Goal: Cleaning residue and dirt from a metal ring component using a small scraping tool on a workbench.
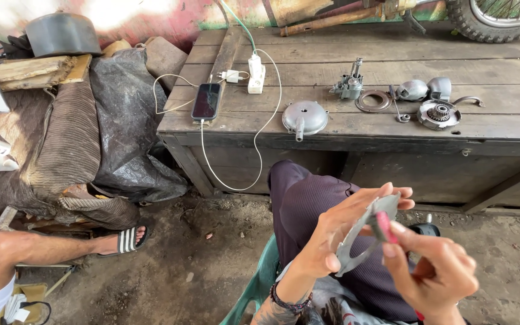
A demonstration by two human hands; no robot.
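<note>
My left hand [338, 232] holds a thin grey ring-shaped gasket [361, 238] upright in front of my lap, fingers spread behind it and thumb on its lower edge. My right hand [437, 274] grips a small red-handled tool [384, 226] and presses its tip against the upper part of the gasket. I sit on a green plastic chair [259, 283] in dark ribbed trousers.
A wooden platform [356, 123] ahead carries a round metal cover [305, 117], a carburettor-like part [349, 86], a ring [374, 101], a gear hub [439, 114], a phone [206, 100] on a white charger lead and a power strip [256, 73]. Another person's sandalled foot [129, 238] rests at left.
</note>
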